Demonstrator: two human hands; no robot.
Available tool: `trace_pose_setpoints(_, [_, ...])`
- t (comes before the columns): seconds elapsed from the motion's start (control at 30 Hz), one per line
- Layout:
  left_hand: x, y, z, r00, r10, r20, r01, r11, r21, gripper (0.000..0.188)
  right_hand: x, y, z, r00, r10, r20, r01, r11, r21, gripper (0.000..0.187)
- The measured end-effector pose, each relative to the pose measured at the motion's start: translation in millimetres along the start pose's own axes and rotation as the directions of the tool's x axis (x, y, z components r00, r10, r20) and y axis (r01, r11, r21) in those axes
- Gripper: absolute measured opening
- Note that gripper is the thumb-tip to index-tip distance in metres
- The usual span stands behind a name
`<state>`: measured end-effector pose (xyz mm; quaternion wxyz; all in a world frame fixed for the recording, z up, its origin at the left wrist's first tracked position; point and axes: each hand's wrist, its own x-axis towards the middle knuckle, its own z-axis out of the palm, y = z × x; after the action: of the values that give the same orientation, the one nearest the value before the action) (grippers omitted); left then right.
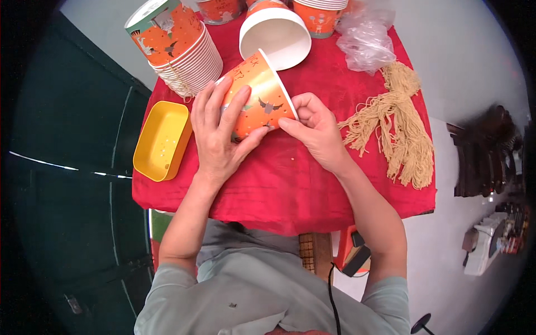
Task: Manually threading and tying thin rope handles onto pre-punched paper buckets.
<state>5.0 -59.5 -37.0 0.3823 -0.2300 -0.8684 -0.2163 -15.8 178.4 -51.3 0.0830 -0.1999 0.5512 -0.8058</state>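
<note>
Between my left hand, cupping, and right hand, rim-pinching | orange bat-print paper tub | best held lightly to spare its walls

Can't see into the orange paper bucket mid-frame, or much of its left side behind the left hand. Can't quite make out the curled fingertips of the right hand at the rim. Only getting the lower parts of the printed buckets chopped off by the top edge. No clue about the tiny bits in the yellow tray, left of center, way too small. Losing the black cable off the bottom edge. Can't identify the dark blurry shapes far right.
</note>
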Motion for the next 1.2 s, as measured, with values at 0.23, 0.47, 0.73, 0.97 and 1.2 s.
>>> trace_pose_setpoints(0.23, [-3.6,-7.7,-5.4,1.0,-0.003,0.025,0.003,1.0,-0.005,0.083,2.5,-0.7,1.8,0.998,0.06,0.022,-0.061,0.997,0.052,0.018])
trace_pose_setpoints(0.47, [-3.9,-11.5,-11.3,1.0,0.018,0.02,-0.017,0.999,-0.039,0.082,0.8,3.2,14.1,1.0,-0.025,0.001,0.024,0.997,0.073,0.013])
trace_pose_setpoints(0.73, [-8.0,-19.8,-27.8,0.999,0.014,-0.04,-0.015,0.999,-0.033,0.091,-14.2,6.8,30.9,0.894,-0.393,0.217,0.413,0.529,-0.742,0.018])
trace_pose_setpoints(0.97, [-8.7,2.9,-19.2,0.999,-0.038,-0.038,0.036,0.997,-0.064,0.084,-15.2,1.8,39.2,0.777,-0.476,0.412,0.605,0.383,-0.698,0.027])
trace_pose_setpoints(1.2, [-8.5,0.4,-18.2,0.997,0.046,0.057,-0.033,0.979,-0.201,0.063,1.2,-18.0,1.6,0.784,-0.621,0.0,0.24,0.303,-0.922,0.053])
